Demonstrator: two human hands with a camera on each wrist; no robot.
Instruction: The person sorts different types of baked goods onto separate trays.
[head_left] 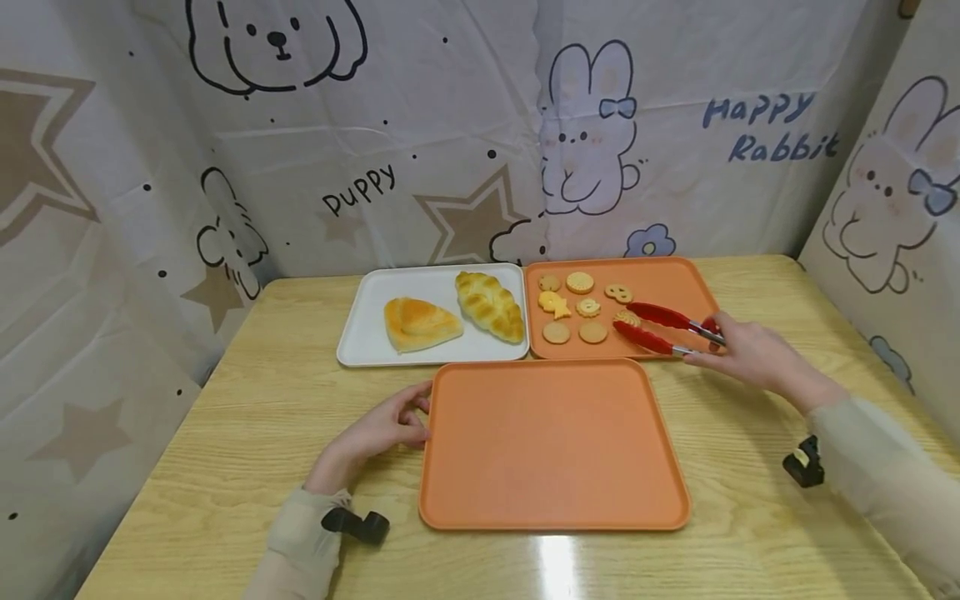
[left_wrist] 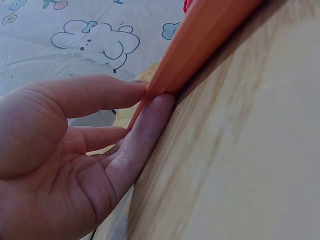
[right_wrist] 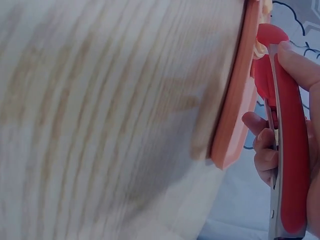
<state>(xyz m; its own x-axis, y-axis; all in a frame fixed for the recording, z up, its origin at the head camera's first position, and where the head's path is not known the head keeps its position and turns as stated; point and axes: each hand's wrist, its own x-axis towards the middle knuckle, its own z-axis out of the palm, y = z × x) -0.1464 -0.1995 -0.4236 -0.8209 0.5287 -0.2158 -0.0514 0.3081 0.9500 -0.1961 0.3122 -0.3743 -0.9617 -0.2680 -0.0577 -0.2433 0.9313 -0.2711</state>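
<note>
My right hand [head_left: 757,354] grips a pair of red-tipped metal tongs [head_left: 660,315] over the right-hand orange tray. The tongs' two red ends lie on either side of a ridged cookie [head_left: 627,318]. In the right wrist view the tongs' red handle [right_wrist: 292,150] runs along my palm, with the thumb near the top. My left hand [head_left: 386,425] pinches the left rim of the front orange tray [head_left: 551,446]. From the left wrist, the thumb and fingers [left_wrist: 150,120] meet at the tray's edge [left_wrist: 200,47], close to the wooden tabletop.
Several other cookies [head_left: 556,332] lie on the back orange tray [head_left: 678,279]. Beside it, a white tray [head_left: 363,333] bears a folded bread [head_left: 420,325] and a braided bread [head_left: 490,307]. Printed cloth [head_left: 450,108] hangs behind the wooden table [head_left: 247,433] and along both sides.
</note>
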